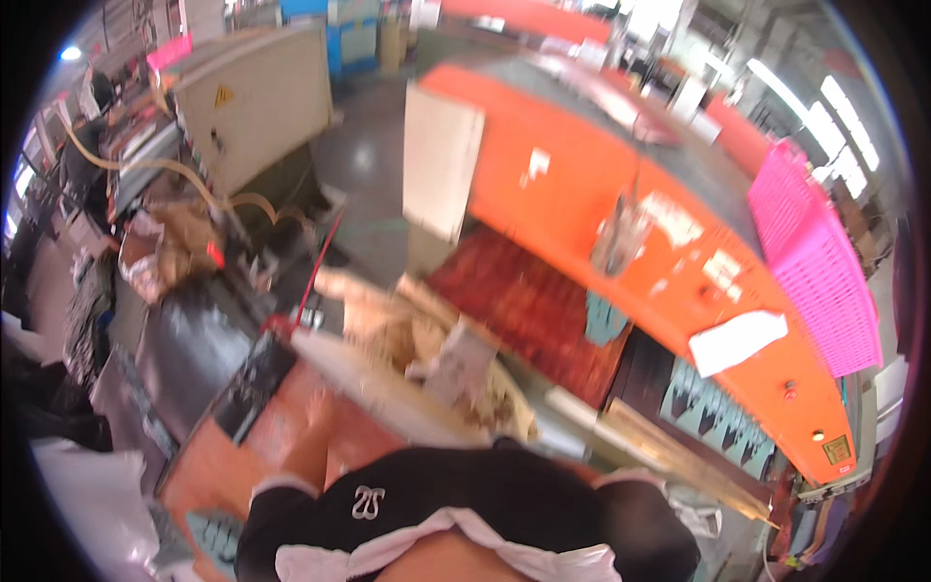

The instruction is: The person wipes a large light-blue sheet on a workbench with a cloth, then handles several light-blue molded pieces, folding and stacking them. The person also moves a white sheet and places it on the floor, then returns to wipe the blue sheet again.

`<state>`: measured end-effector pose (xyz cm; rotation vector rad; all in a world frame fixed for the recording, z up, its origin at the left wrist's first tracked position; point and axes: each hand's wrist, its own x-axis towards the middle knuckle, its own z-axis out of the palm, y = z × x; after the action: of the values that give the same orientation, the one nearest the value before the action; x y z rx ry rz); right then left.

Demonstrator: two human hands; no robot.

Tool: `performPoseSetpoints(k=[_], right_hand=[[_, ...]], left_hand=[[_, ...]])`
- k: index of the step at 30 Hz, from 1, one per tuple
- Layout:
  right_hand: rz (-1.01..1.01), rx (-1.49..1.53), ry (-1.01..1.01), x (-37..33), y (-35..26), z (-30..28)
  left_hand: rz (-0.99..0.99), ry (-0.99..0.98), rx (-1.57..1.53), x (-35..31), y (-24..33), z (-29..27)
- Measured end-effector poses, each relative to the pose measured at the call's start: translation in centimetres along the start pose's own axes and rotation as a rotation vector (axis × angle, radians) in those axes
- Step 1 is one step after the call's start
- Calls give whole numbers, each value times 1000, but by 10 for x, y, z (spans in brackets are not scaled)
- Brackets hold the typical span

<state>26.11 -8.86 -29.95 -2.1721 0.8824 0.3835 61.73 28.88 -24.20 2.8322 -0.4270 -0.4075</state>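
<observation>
My left arm [315, 441] shows bare below a white cuff, over the worn reddish surface [364, 422] in front of me. Its hand cannot be made out. On the right only my black sleeve [645, 519] with its pale cuff shows, and the right hand is out of sight. A blue-green cut piece [215, 538] lies near my left sleeve. Several similar blue-green pieces [718, 417] are spread on a dark surface at the right, and one more piece [606, 318] lies at the edge of the red slatted bed [529, 301].
A large orange machine [562, 194] spans the right, bearing a white sheet [737, 341] and a pink basket [819, 262]. Brown paper scraps [373, 325] fill a container ahead. A beige cabinet [257, 107] stands far left. A wooden strip [679, 456] runs along the right.
</observation>
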Motion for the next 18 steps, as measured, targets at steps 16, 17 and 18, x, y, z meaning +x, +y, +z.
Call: performPoseSetpoints(k=[16, 17, 18], right_hand=[[148, 162, -68, -98, 71, 52], [162, 166, -67, -105, 75, 53], [176, 171, -65, -112, 78, 55]], left_hand=[[14, -58, -45, -46, 2, -43], [91, 25, -23, -52, -12, -47], [99, -1, 28, -58, -29, -48]])
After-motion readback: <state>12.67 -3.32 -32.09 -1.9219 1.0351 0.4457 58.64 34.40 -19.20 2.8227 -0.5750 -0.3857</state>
